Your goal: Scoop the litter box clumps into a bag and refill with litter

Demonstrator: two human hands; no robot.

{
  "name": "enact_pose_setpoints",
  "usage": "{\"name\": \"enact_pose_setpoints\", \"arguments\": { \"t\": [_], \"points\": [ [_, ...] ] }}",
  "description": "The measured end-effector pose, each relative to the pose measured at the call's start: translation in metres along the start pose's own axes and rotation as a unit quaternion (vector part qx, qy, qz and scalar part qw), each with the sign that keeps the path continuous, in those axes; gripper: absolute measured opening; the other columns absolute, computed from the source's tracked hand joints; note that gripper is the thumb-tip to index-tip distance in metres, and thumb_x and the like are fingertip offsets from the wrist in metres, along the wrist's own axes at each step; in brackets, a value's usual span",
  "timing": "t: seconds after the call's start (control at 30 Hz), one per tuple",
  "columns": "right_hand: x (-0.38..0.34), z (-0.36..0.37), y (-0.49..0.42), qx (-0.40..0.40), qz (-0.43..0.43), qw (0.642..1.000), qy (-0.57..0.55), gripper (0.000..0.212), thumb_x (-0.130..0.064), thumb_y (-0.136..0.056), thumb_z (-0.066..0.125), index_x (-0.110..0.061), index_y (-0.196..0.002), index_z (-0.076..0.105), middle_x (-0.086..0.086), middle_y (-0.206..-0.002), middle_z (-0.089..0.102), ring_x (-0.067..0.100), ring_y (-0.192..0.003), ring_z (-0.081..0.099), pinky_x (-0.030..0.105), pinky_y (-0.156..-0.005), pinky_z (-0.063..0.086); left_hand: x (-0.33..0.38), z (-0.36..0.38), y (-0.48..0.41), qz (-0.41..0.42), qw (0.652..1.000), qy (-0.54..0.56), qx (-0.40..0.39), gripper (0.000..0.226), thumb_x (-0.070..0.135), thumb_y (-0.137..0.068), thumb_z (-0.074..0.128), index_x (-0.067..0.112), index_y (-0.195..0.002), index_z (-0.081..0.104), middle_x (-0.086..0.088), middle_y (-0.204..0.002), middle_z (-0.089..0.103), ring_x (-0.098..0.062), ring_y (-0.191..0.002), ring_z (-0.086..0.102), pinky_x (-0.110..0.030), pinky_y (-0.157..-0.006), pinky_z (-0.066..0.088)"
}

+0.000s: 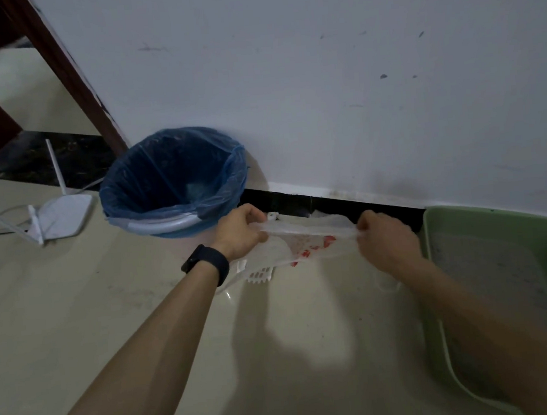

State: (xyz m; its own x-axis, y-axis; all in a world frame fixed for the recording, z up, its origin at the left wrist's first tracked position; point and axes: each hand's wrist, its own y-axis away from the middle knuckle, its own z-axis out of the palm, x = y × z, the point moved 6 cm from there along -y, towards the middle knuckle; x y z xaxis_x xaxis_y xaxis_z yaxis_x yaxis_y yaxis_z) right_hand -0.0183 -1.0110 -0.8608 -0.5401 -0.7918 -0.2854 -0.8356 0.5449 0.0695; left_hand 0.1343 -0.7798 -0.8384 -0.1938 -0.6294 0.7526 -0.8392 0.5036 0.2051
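Observation:
A thin white plastic bag (304,237) with red print is stretched between both hands above the floor, near the wall. My left hand (239,231) grips its left edge, and my right hand (384,234) grips its right edge. A white slotted litter scoop (259,275) lies on the floor under the bag, partly hidden by it. The green litter box (463,222) stands at the right against the wall, with grey litter (486,266) inside; my right forearm crosses its near part.
A bin lined with a blue bag (173,182) stands by the wall to the left of my hands. A white router (60,216) with antennas lies on the floor further left, beside a dark doorframe (68,69). Pale floor tiles (293,353) stretch between my arms.

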Motion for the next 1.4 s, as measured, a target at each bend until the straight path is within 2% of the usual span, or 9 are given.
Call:
{"name": "enact_pose_setpoints", "arguments": {
  "t": [0.13, 0.3, 0.57, 0.77, 0.9, 1.0, 1.17, 1.27, 1.4],
  "points": [
    [0.028, 0.015, 0.006, -0.142, 0.065, 0.942, -0.297, 0.029, -0.035, -0.084, 0.076, -0.014, -0.103, 0.07, 0.007, -0.088, 0.074, 0.024, -0.071, 0.072, 0.031, -0.06, 0.056, -0.031, 0.007, 0.009, -0.089, 0.983, 0.091, -0.13, 0.03, 0.032, -0.083, 0.076, 0.02, -0.11, 0.068, -0.003, -0.107, 0.069, -0.021, -0.099, 0.065, -0.027, -0.073, 0.05],
    [0.013, 0.042, 0.023, -0.228, 0.138, 0.829, -0.492, 0.033, -0.041, -0.081, 0.076, -0.014, -0.099, 0.069, 0.006, -0.092, 0.073, 0.014, -0.07, 0.069, 0.028, -0.067, 0.053, -0.048, 0.015, 0.017, -0.199, 0.865, 0.421, -0.19, 0.041, 0.025, -0.086, 0.07, 0.006, -0.123, 0.065, -0.017, -0.124, 0.066, -0.028, -0.112, 0.065, -0.04, -0.101, 0.05],
    [-0.034, 0.059, 0.017, -0.288, 0.227, 0.585, -0.723, 0.016, -0.016, -0.09, 0.062, -0.005, -0.101, 0.065, 0.011, -0.072, 0.064, 0.014, -0.056, 0.063, 0.021, -0.049, 0.055, -0.046, 0.002, 0.034, -0.224, 0.752, 0.606, -0.132, 0.029, -0.002, -0.066, 0.076, -0.003, -0.093, 0.067, -0.015, -0.074, 0.068, -0.019, -0.06, 0.069, -0.027, -0.054, 0.058],
    [-0.076, 0.098, 0.041, -0.224, 0.253, 0.372, -0.865, 0.017, -0.004, -0.069, 0.067, -0.002, -0.086, 0.064, 0.011, -0.076, 0.068, 0.023, -0.066, 0.069, 0.03, -0.061, 0.06, -0.116, -0.024, 0.054, -0.291, 0.858, 0.412, -0.097, 0.032, 0.018, -0.086, 0.064, -0.001, -0.112, 0.064, -0.008, -0.078, 0.072, -0.02, -0.072, 0.068, -0.028, -0.066, 0.059],
    [-0.095, 0.133, 0.073, -0.284, 0.31, 0.42, -0.804, 0.024, -0.01, -0.085, 0.048, 0.006, -0.091, 0.065, 0.018, -0.075, 0.066, 0.03, -0.061, 0.067, 0.034, -0.052, 0.058, -0.164, -0.037, 0.084, -0.32, 0.868, 0.337, -0.174, 0.061, 0.028, -0.068, 0.081, 0.004, -0.122, 0.065, -0.015, -0.108, 0.062, -0.022, -0.081, 0.06, -0.03, -0.069, 0.049],
    [-0.1, 0.165, 0.09, -0.326, 0.336, 0.466, -0.751, 0.016, -0.013, -0.08, 0.047, -0.006, -0.075, 0.061, 0.004, -0.057, 0.044, 0.019, -0.038, 0.045, 0.021, -0.037, 0.043, -0.195, -0.045, 0.101, -0.297, 0.889, 0.342, -0.069, 0.018, 0.021, -0.083, 0.073, 0.012, -0.098, 0.071, -0.008, -0.095, 0.067, -0.015, -0.072, 0.066, -0.026, -0.06, 0.053],
    [-0.125, 0.193, 0.119, -0.408, 0.311, 0.411, -0.754, 0.015, -0.011, -0.078, 0.061, -0.012, -0.064, 0.057, -0.005, -0.041, 0.035, 0.009, -0.029, 0.034, 0.022, -0.034, 0.043, -0.236, -0.036, 0.14, -0.339, 0.819, 0.462, -0.025, 0.012, 0.015, -0.09, 0.061, 0.016, -0.095, 0.072, -0.005, -0.091, 0.073, -0.018, -0.076, 0.071, -0.029, -0.065, 0.057],
    [-0.118, 0.212, 0.116, -0.355, 0.324, 0.548, -0.685, 0.016, -0.024, -0.065, 0.072, -0.016, -0.076, 0.065, 0.001, -0.058, 0.054, 0.012, -0.035, 0.04, 0.019, -0.037, 0.039, -0.249, -0.023, 0.148, -0.36, 0.814, 0.454, -0.027, 0.018, 0.02, -0.088, 0.061, 0.016, -0.103, 0.07, -0.007, -0.099, 0.071, -0.02, -0.075, 0.069, -0.031, -0.071, 0.054],
    [-0.11, 0.207, 0.097, -0.162, 0.157, 0.848, -0.479, 0.037, -0.035, -0.07, 0.074, -0.023, -0.104, 0.067, 0.003, -0.107, 0.063, 0.024, -0.099, 0.061, 0.037, -0.087, 0.05, -0.249, -0.028, 0.138, -0.275, 0.943, 0.186, -0.015, 0.059, 0.045, -0.089, 0.064, 0.026, -0.141, 0.044, -0.001, -0.136, 0.051, -0.019, -0.116, 0.054, -0.035, -0.094, 0.045]
  ]
}}
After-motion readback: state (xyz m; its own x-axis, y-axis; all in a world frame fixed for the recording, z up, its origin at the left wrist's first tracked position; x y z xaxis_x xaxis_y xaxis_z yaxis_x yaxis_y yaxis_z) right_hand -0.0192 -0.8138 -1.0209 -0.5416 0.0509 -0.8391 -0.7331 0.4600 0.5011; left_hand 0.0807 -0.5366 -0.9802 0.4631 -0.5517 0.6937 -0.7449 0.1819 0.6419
